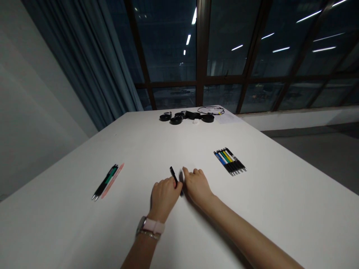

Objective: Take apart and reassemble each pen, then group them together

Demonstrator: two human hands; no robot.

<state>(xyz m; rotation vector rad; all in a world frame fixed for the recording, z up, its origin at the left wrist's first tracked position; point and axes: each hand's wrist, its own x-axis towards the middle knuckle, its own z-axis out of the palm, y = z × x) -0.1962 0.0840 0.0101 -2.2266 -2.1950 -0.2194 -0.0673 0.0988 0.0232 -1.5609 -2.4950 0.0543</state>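
A black pen (173,174) is in the grip of my left hand (164,194), low over the white table (179,149). Its upper end sticks out beyond my thumb, while the fingers hide its middle. Close beside it on the right is my right hand (198,186), its fingers curled and the fingertips turned down toward the table. Whatever those fingers may hold is hidden. To the right, several pens with blue, white, green, yellow and black barrels (230,161) lie side by side. On the left, a pink pen (112,181) lies along dark pens (105,182), one with a green section.
Black round objects (176,120) cluster at the table's far end, with a coiled black cable (211,110) and a paper sheet (227,118) near them. A blue-grey curtain (92,48) hangs at the left, beside dark-framed windows (174,45).
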